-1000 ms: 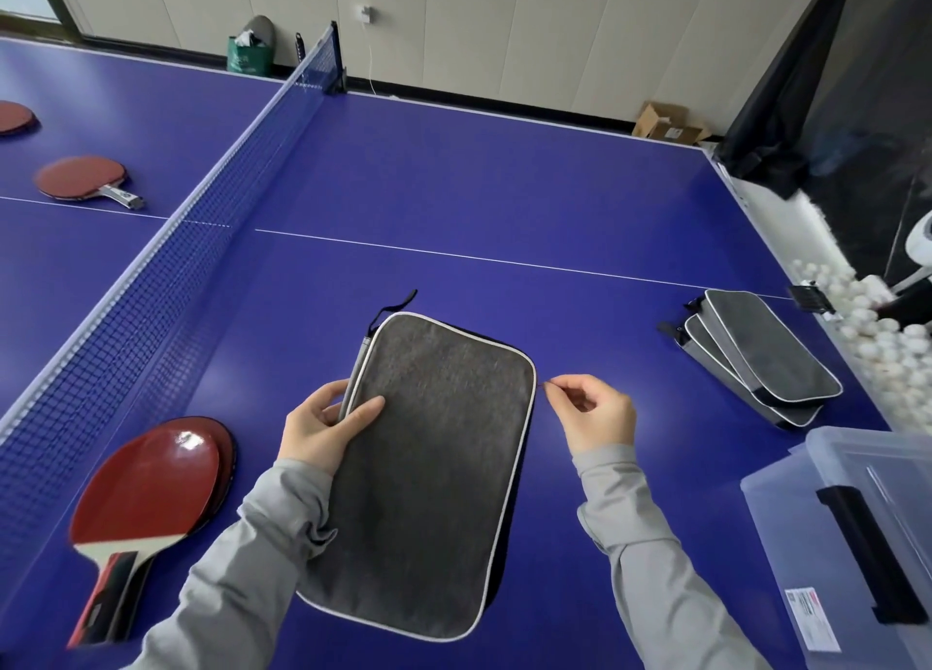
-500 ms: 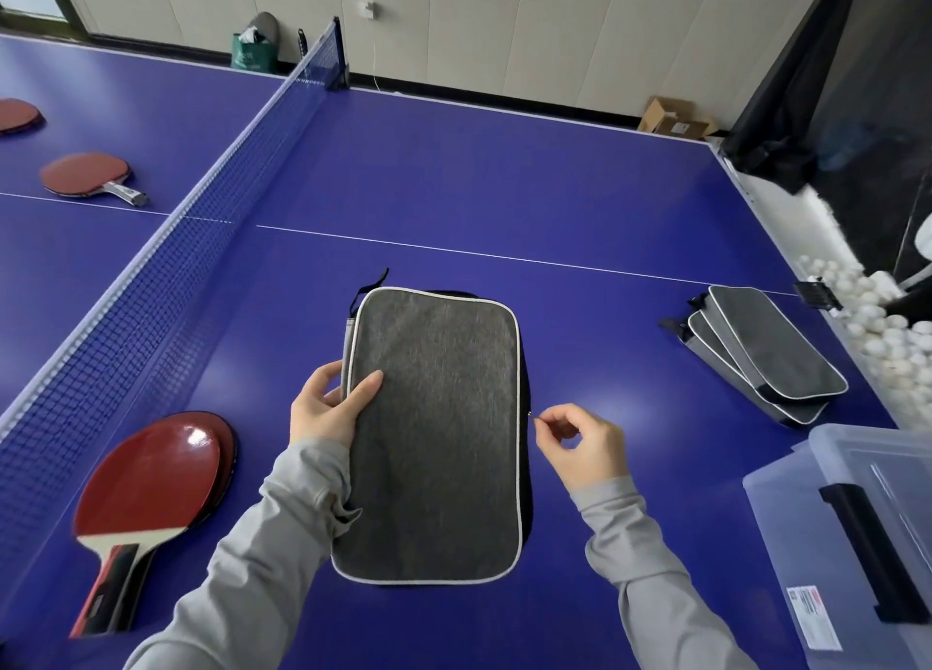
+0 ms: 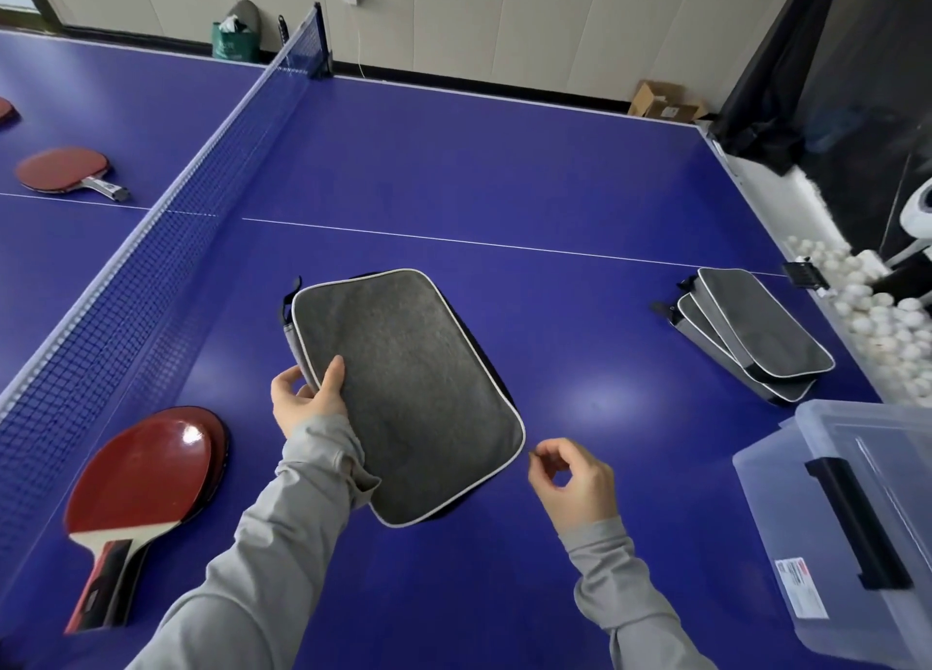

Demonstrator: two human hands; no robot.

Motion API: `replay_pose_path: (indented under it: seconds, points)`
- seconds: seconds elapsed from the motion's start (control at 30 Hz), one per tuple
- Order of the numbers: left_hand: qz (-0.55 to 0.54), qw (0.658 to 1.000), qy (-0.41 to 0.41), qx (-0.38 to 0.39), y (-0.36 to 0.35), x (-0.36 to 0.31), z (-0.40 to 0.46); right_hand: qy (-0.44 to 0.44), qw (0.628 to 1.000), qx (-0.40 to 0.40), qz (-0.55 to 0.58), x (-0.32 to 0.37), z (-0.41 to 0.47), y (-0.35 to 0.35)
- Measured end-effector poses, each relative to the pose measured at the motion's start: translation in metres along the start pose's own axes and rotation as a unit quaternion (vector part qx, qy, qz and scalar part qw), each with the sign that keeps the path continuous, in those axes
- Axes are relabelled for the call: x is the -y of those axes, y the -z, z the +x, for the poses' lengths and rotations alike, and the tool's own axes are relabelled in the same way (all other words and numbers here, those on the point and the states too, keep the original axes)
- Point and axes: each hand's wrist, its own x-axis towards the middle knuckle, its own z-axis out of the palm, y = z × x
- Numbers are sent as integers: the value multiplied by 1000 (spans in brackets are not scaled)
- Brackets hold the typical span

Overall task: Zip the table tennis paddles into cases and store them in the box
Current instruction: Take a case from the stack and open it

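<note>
A grey paddle case [image 3: 403, 392] with white piping lies slanted on the blue table [image 3: 504, 175]. My left hand [image 3: 307, 397] grips its left edge, thumb on top. My right hand [image 3: 570, 483] is pinched on the small zipper pull just off the case's near right corner. Two red paddles [image 3: 146, 472] lie stacked at the near left, handles toward me. Three more grey cases [image 3: 756, 336] are stacked at the right. The clear plastic box [image 3: 787, 472] with a black handle stands at the near right.
The net [image 3: 151, 245] runs along the left; beyond it lies another red paddle [image 3: 63, 167]. A trough of white balls [image 3: 887, 326] borders the table's right edge. A cardboard carton [image 3: 660, 102] and a green bag [image 3: 234, 44] sit on the floor by the wall.
My right hand has travelled down the case's right edge to its near corner, still pinched. The case has turned, its near end swinging right, with my left hand holding on.
</note>
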Motion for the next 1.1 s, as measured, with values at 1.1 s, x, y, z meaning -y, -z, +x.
replay_pose_path:
  seconds: [1.1]
  points:
    - [-39,989,71,-126,-30,37,-24,-66,989,21,130,39,-67,-38]
